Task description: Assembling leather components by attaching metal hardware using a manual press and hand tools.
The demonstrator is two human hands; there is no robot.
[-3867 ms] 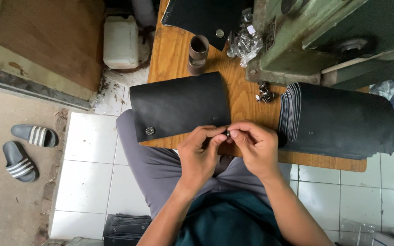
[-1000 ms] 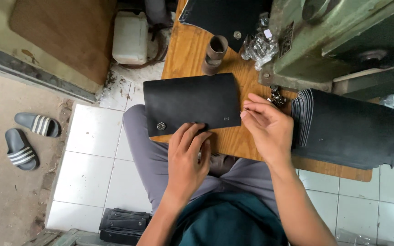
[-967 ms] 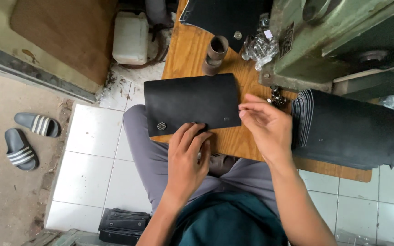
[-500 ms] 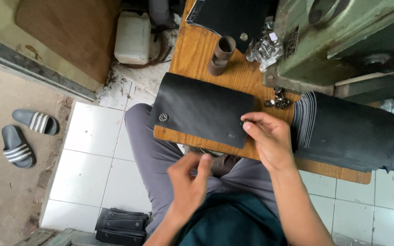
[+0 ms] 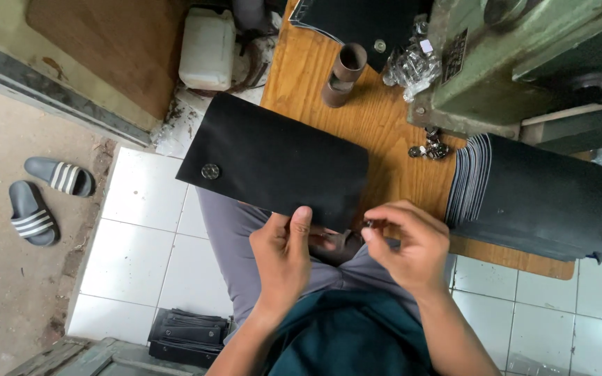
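Head view, looking straight down: the left hand grips the near edge of a black leather flap at frame centre, thumb on top and fingers curled beneath. The flap lies half on the wooden bench and half overhanging the person's lap; a round metal snap is set near its left end. The right hand, just right of centre, pinches a small dark metal fastener part between thumb and forefinger, close to the flap's near right corner but apart from it.

Risks, as judged from this position:
- The fastener part is tiny and held only at the fingertips; a loosened pinch would drop it into the lap or onto the white tiles.
- The flap is supported by one hand at one edge. A slack grip would let the overhanging half slide off the bench.
- Loose metal fittings lie beside the stack of black pieces at centre right; a sweep of the right wrist could scatter them.

Packages and labels:
- A white plastic jerrycan stands on the floor at upper left.
- Crumpled clear plastic bags sit at top centre against the green machine, which carries a small dark rectangular plate on its left face.
- A brown cardboard tube stands left of the bags.
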